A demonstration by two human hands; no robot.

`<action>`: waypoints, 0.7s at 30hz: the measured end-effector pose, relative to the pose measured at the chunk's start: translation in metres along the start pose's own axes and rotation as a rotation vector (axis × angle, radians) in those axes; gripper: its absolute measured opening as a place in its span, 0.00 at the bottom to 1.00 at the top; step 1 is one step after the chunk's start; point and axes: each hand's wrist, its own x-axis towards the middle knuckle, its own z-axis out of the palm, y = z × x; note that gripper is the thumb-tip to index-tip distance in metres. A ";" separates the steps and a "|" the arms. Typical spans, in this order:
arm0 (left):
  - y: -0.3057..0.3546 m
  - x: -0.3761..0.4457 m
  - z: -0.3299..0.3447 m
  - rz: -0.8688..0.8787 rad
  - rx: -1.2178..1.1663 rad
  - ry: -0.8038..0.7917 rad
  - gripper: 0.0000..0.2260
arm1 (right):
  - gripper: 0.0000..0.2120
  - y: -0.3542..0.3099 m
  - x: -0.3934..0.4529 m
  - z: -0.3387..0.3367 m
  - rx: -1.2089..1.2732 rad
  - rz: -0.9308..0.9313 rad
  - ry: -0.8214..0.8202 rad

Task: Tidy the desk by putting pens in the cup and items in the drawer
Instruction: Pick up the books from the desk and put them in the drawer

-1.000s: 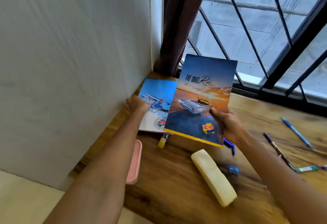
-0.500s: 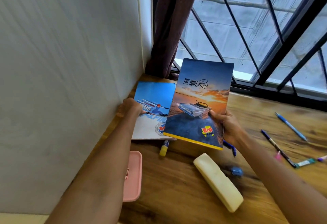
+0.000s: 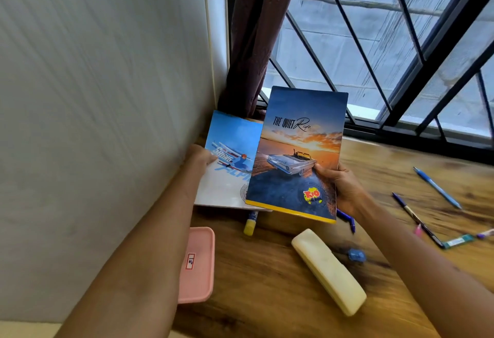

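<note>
The 2 notebooks sit at the far-left corner of the desk, long axes running away from the person: the skiing notebook is pinched at its left edge by the left hand, thumb on the cover. Overlapping its right side and tilted up, the sunset-car notebook is gripped at its right edge by the right hand. Squaring them into 1 stack looks like the next step, the hands closing toward each other; no drawer shows here.

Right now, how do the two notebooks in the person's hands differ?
The sunset car notebook, gripped by the right hand, lies in front and overlaps the skier notebook, which the left hand grips nearer the wall. The car cover is dark blue and orange; the skier cover is light blue and white. Both are held tilted above the desk.
</note>
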 end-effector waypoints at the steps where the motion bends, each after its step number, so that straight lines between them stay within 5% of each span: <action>1: 0.004 -0.005 -0.001 0.035 -0.043 -0.013 0.16 | 0.09 -0.002 -0.002 0.000 0.006 0.002 0.000; 21: 0.043 -0.157 0.010 0.419 -0.627 -0.803 0.19 | 0.09 -0.025 -0.087 0.006 -0.021 -0.178 0.035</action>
